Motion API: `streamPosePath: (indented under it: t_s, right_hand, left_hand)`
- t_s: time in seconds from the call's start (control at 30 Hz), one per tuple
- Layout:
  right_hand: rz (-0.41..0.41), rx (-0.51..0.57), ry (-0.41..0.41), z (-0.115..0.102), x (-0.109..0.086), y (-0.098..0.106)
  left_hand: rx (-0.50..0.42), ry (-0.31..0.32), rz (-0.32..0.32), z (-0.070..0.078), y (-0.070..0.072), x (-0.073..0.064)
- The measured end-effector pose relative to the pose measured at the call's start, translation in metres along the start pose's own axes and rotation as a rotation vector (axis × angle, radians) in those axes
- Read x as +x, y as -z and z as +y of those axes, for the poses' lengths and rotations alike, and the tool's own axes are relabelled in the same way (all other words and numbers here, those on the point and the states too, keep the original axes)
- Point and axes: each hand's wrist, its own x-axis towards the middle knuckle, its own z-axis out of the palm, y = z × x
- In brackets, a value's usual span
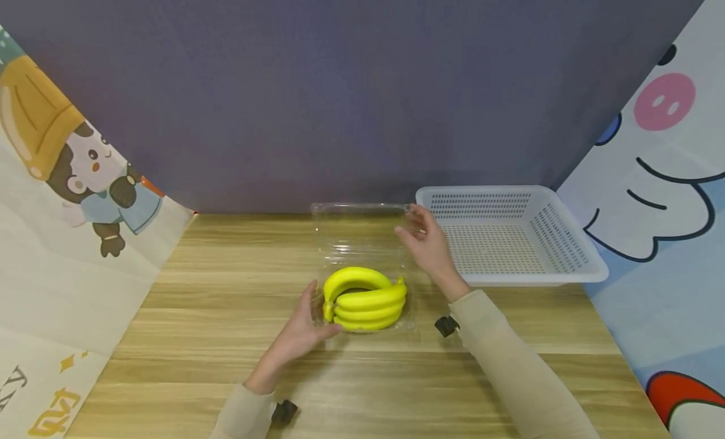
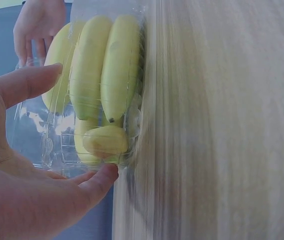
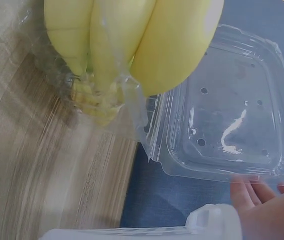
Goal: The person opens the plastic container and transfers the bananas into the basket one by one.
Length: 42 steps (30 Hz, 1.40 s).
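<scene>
An open clear plastic clamshell box [image 1: 412, 307] sits on the table with a bunch of yellow bananas [image 1: 370, 304] in its base. Its transparent lid [image 1: 362, 228] stands raised at the back, and small holes show in it in the right wrist view. My left hand [image 1: 303, 329] holds the base at its left end, thumb at the near rim and fingers along the side. At the lid's right edge is my right hand [image 1: 430, 244], fingertips [image 3: 242, 192] against the outside and thumb on the inner side.
A white perforated plastic basket [image 1: 510, 278] stands at the back right, close beside my right hand. Behind the wooden table [image 1: 226, 288] rises a dark grey panel [image 1: 340, 99]. Cartoon-printed sheets [image 1: 668, 206] flank both sides.
</scene>
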Motion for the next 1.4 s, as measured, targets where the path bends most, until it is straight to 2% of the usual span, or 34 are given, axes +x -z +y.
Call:
streamPosePath:
  t_s: [0.17,0.43,0.77,1.07,1.4]
  right_hand:
    - [-0.009,-0.058,-0.006,0.021,0.005,0.002]
    - [-0.016,-0.072,0.009,0.028,0.004,0.006]
    - [-0.004,-0.178,0.083,0.026,0.001,0.005]
    - [-0.023,-0.262,0.123,0.021,-0.005,0.003]
    - [-0.087,-0.402,0.192,0.008,-0.016,0.002]
  left_hand:
    - [-0.006,0.009,-0.003,0.000,0.000,0.000]
    - [0.002,0.018,0.003,0.002,-0.001,0.000]
    - [-0.002,0.008,0.005,0.002,0.000,0.000]
    - [0.053,-0.014,0.000,0.004,-0.001,-0.001]
    - [0.138,-0.042,-0.018,0.002,-0.001,-0.002]
